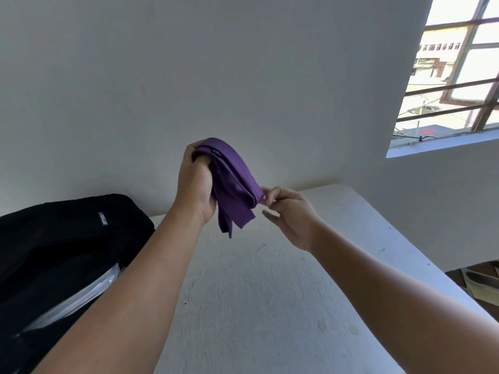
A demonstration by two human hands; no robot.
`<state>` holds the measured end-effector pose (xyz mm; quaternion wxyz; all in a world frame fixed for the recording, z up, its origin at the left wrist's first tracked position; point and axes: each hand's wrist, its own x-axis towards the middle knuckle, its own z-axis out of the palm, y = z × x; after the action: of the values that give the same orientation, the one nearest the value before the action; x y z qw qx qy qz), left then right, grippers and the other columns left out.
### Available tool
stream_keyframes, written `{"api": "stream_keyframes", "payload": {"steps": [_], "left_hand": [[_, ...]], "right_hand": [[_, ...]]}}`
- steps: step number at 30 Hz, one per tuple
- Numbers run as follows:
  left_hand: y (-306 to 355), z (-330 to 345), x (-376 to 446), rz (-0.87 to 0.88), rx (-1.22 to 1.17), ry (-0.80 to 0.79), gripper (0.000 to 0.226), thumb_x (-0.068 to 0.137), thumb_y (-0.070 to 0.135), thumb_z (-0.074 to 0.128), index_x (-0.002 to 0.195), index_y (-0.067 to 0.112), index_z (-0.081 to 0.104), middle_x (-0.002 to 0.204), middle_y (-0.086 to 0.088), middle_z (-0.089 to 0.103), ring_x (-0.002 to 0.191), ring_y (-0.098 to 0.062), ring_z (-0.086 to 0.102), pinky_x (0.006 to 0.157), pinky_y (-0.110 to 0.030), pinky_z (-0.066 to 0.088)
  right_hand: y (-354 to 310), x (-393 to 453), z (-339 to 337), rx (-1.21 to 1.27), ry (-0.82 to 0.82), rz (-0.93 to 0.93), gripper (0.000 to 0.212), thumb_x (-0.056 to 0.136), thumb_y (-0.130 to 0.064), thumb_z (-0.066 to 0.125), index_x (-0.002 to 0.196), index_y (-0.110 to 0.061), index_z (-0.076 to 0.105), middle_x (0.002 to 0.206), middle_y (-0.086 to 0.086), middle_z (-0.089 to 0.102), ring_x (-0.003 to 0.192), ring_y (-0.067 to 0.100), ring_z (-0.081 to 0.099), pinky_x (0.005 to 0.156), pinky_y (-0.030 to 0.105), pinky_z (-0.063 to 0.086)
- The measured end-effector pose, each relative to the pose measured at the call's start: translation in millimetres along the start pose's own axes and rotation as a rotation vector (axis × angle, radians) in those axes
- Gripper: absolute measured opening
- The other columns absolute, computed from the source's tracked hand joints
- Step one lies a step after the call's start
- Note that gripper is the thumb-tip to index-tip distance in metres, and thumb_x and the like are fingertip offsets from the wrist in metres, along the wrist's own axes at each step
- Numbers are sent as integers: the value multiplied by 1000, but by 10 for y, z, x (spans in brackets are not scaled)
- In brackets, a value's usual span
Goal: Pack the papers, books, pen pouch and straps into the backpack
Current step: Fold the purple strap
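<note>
A folded purple strap (234,179) hangs in the air above the white table (270,292). My left hand (195,182) grips its upper end, fingers curled round the fold. My right hand (289,214) pinches the lower folded edge between thumb and fingertips. Two loose strap ends dangle below the bundle. The black backpack (62,244) lies at the table's left, its main compartment unzipped, with white papers (81,295) showing inside the opening. My left forearm crosses in front of the backpack's near side.
A white wall rises behind the table. A barred window (456,76) sits at the upper right. Past the table's right edge, some papers or booklets (483,287) lie lower down.
</note>
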<state>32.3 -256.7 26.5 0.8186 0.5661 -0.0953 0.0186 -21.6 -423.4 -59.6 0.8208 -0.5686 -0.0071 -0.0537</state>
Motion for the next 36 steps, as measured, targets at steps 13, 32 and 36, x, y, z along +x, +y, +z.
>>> {"api": "stream_keyframes", "payload": {"steps": [13,32,36], "left_hand": [[-191,-42,-109,191,595,-387,33,96,-3,44,109,20,63,100,2,66,88,-10,61,77,-27,51],[-272,-72,-120,-205,-36,-50,18,98,6,44,104,9,60,89,-12,66,82,-28,67,76,-43,60],[-324,-57,-148,-372,-139,-50,36,97,16,52,127,-3,58,108,-21,61,98,-36,62,97,-60,50]], "right_hand": [[-253,-29,238,-34,-42,35,25,104,-29,62,119,-10,63,101,5,73,91,18,70,84,35,58],[-23,-16,374,83,-18,46,25,100,-24,69,118,-8,62,104,10,72,88,22,70,87,41,58],[3,-53,438,41,-33,87,39,104,-30,64,137,-10,58,120,7,74,100,18,75,85,36,62]]}}
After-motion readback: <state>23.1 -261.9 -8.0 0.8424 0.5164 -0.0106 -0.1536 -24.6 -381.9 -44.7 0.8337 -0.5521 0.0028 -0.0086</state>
